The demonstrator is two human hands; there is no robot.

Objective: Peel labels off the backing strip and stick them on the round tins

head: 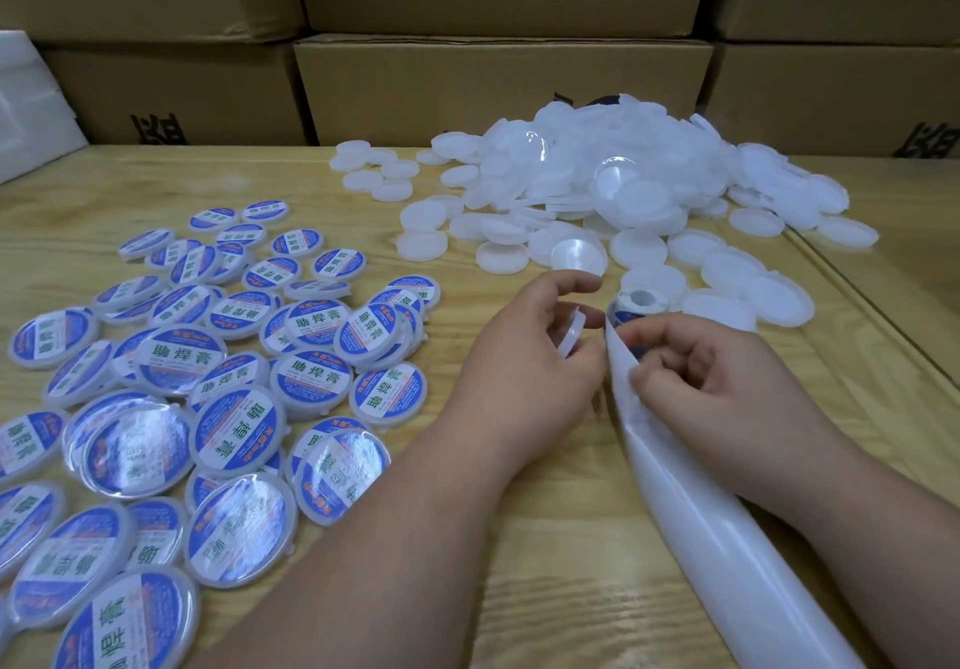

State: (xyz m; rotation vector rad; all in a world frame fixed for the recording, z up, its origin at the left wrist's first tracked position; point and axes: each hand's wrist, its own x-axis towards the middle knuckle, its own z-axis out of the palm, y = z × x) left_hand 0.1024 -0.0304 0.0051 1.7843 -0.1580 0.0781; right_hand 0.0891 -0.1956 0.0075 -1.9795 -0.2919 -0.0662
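My left hand [524, 351] holds a plain white round tin [571, 332] on edge between thumb and fingers. My right hand [711, 377] pinches a blue label [638, 349] at the top of the white backing strip [691, 502], which trails toward me under my right forearm. The label roll [644, 302] stands just behind my fingers. A heap of unlabelled white tins [613, 190] lies at the back right. Several tins with blue labels [218, 382] are spread over the left of the table.
The wooden table [545, 538] has a raised edge rail [883, 325] on the right. Stacked cardboard boxes [498, 91] wall off the back. A white foam block [31, 107] sits at the far left.
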